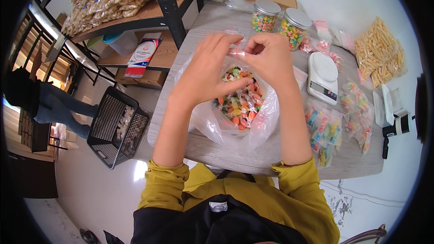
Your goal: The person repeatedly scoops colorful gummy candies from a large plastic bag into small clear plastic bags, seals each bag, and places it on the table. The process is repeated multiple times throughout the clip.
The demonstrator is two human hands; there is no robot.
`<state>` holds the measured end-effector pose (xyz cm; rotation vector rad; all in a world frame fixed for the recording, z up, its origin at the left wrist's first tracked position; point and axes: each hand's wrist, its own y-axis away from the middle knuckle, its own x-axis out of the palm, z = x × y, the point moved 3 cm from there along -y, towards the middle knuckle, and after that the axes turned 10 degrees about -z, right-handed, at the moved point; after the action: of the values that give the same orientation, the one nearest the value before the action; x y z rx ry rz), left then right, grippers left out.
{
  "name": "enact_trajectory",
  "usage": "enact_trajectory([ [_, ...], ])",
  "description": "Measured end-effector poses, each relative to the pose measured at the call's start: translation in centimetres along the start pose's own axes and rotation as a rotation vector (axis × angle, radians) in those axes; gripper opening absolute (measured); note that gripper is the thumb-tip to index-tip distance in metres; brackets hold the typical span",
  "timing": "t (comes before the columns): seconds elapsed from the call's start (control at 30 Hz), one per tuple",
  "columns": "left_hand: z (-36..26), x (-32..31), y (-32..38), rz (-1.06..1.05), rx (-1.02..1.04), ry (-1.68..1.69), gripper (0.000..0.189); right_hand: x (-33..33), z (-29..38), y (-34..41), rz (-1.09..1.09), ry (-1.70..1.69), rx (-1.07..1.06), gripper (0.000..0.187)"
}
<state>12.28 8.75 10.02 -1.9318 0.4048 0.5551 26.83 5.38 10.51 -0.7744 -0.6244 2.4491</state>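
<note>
A small clear plastic zip bag with a reddish line is held up between my two hands. My right hand pinches its edge between thumb and finger. The fingers of my left hand curl at the bag's other side, its thumb stretched out apart over the candies; their exact grip is partly hidden. Below both hands, a large translucent plastic bag stands open on the grey wood-grain table. Inside it are many individually wrapped candies in orange, yellow, green and red.
Two candy jars with silver lids stand behind my hands. A white kitchen scale, filled candy pouches and bagged snack sticks lie at right. Left are a shelf rack, a black basket and another person.
</note>
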Motion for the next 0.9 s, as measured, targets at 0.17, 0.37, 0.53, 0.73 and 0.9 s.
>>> enact_trajectory([
  [0.17,1.0,1.1,1.7,-0.048,-0.185,0.16,0.06,0.6,-0.1,0.3,0.045,0.017,-0.047,0.025],
  [0.37,0.9,0.2,1.5,-0.116,-0.144,0.128,0.049,0.6,0.1,0.4,0.061,-0.073,-0.013,0.029],
  [0.53,1.4,0.2,1.4,-0.146,-0.075,0.162,0.045,0.6,0.1,0.4,0.102,-0.057,0.037,0.031],
  [0.73,2.1,0.2,1.6,-0.12,-0.016,0.124,0.047,0.4,0.0,0.3,0.228,-0.055,0.045,0.015],
  [0.9,1.8,-0.4,1.5,-0.151,-0.086,0.098,0.048,0.7,-0.1,0.4,0.211,-0.285,0.044,0.018],
])
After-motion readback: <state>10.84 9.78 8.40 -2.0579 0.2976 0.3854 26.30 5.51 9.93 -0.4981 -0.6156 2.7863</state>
